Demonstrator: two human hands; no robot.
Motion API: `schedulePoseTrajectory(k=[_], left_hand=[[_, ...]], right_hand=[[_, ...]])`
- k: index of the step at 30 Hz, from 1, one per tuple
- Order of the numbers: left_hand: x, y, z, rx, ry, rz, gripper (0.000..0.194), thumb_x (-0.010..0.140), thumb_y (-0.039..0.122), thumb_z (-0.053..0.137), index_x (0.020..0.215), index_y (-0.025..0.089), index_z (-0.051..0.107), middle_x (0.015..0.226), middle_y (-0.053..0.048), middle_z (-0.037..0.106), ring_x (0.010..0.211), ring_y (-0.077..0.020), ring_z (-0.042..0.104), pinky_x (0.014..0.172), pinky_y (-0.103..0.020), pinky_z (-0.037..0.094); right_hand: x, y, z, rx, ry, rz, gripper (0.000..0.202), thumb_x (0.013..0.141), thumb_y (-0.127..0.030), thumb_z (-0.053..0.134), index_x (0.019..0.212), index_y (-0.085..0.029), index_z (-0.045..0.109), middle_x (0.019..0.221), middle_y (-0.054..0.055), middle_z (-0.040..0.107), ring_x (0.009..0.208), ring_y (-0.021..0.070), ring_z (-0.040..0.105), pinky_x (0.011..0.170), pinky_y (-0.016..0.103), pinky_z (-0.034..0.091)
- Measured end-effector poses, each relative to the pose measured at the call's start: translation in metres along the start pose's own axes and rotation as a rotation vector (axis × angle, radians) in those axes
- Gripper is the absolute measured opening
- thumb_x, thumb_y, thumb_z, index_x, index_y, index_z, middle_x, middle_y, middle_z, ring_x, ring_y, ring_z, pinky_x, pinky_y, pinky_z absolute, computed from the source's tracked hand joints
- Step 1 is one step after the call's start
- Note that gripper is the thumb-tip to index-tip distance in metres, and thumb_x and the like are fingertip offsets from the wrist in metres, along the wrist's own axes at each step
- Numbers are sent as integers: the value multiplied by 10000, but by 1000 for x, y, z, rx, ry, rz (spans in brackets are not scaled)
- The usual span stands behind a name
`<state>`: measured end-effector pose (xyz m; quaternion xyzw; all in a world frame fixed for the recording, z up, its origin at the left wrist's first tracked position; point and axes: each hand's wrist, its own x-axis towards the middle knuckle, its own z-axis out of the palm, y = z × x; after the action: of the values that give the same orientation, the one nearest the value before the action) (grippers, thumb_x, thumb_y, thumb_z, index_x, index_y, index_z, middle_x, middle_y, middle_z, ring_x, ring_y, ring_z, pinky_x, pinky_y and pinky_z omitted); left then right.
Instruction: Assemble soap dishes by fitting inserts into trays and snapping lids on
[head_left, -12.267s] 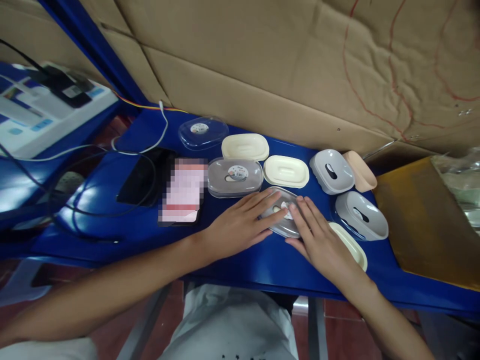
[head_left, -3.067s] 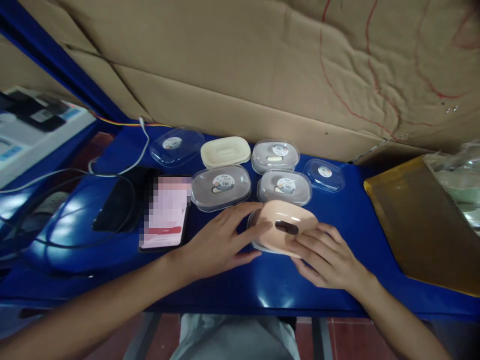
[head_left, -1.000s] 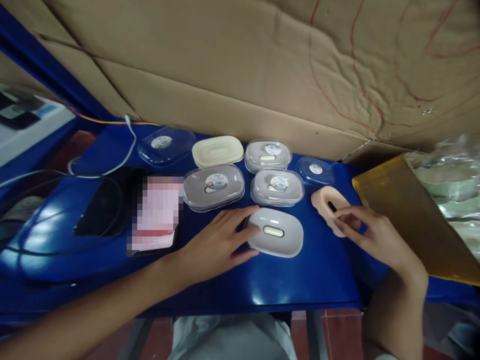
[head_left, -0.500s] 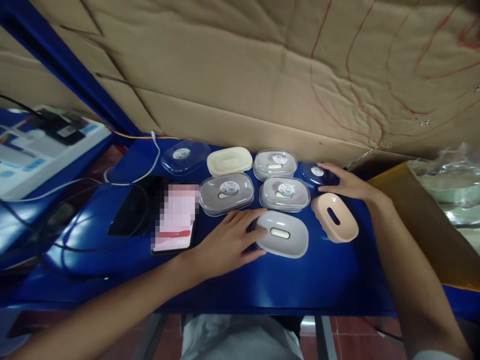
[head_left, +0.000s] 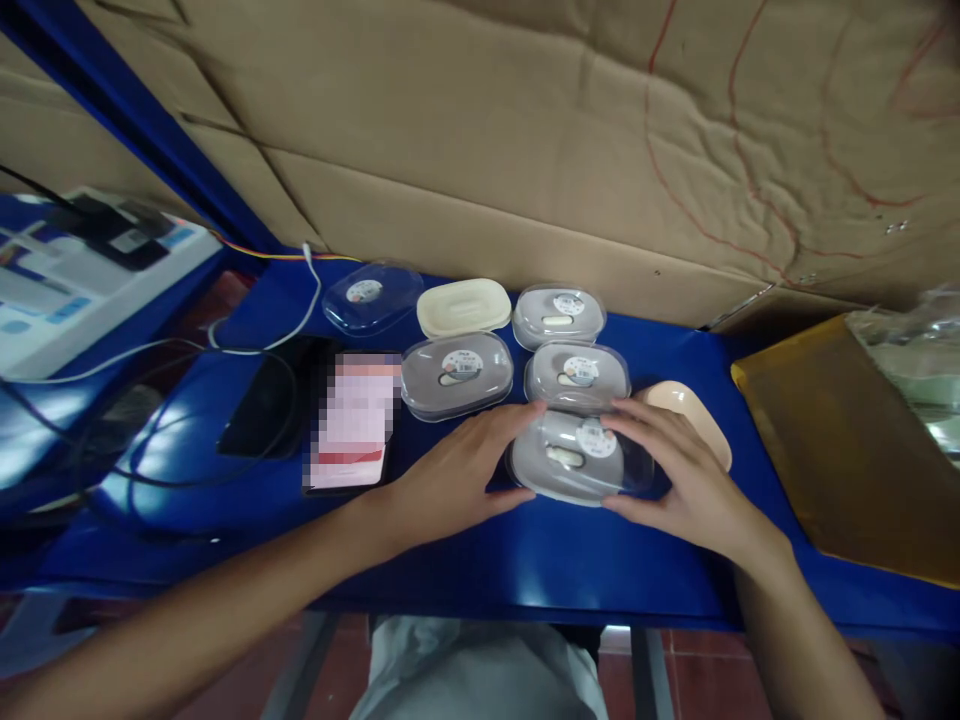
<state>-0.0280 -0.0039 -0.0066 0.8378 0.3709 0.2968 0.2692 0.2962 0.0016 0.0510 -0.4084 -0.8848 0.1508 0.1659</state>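
A grey soap dish (head_left: 541, 473) with a pale oval insert lies on the blue table near my body. My left hand (head_left: 454, 478) curves around its left end, thumb in front and fingers behind. Gripped by its edges in my right hand (head_left: 690, 480) is a clear plastic lid (head_left: 636, 462) with a round white sticker. It overlaps the grey dish from the right; whether it is fully seated I cannot tell. Partly behind my right hand lies a peach soap dish piece (head_left: 694, 410). Just behind the grey dish stands a lidded grey soap dish (head_left: 551, 382).
Two more lidded soap dishes (head_left: 457, 376) (head_left: 538, 318), a cream dish (head_left: 465, 308) and a loose clear lid (head_left: 373, 300) are at the back. Leftward lie a phone (head_left: 356, 420), cables and a white box (head_left: 202, 247). A cardboard box (head_left: 847, 450) stands right, against cardboard backing (head_left: 450, 150).
My right hand has brought the clear lid from the back right, near the peach piece, to over the grey dish. My left hand has stayed at the dish's left end.
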Motion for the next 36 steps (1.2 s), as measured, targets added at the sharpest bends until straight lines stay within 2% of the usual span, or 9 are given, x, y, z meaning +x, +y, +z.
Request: schedulePoseTrajectory(k=[3,7,13,20,28,31,36], left_hand=[[1,0,-1,-16,6,0,1081,883,276,893,1705,319,193,1662,-148,505,1511,-329,544,1248,-543,498],[2,1,-3,0,-13,-1,1052,902,287,879,1706,310,202,1643,-156,514,1501,-325,550,1246,-541,501],[-1,1,-3,85,-47,-4,874,932,308,849,1650,290,351,1580,-167,527,1470,-334,564,1220,-561,519],[-4,-4,-5,121,-76,-9,862,958,357,821,1661,299,326,1618,-171,514,1482,-360,557,1204,-603,520],[-2,-2,-9,47,-106,-77,835,943,428,836,1626,323,367,1634,-141,498,1501,-316,552,1224,-547,516],[0,-3,-8,81,-73,-18,824,961,439,814,1638,313,362,1676,-151,459,1535,-323,514,1241,-555,498],[1,-7,-10,283,-93,189,742,1029,452,718,1670,302,374,1694,-179,454,1528,-350,527,1211,-567,525]], right_hand=[[4,-8,15,-59,-28,-34,691,971,-525,749,1574,-295,500,1625,136,552,1458,365,567,1167,606,499],[6,-11,23,-170,11,-104,692,994,-557,716,1575,-249,498,1589,172,576,1414,367,598,1126,602,533],[5,-22,28,-275,6,-130,672,1033,-547,658,1579,-193,489,1573,201,586,1382,381,613,1098,603,550],[5,-28,37,-325,5,-106,692,1028,-554,667,1584,-177,499,1601,223,557,1387,407,598,1083,606,559],[4,-29,41,-298,33,-101,709,1019,-553,682,1595,-185,492,1599,211,554,1414,397,577,1115,592,567],[3,-29,41,-279,23,-99,742,1024,-548,676,1635,-198,443,1601,211,551,1439,392,562,1137,593,561],[4,-28,44,-266,3,-89,776,1026,-555,663,1660,-192,402,1600,225,540,1449,407,552,1145,611,557]])
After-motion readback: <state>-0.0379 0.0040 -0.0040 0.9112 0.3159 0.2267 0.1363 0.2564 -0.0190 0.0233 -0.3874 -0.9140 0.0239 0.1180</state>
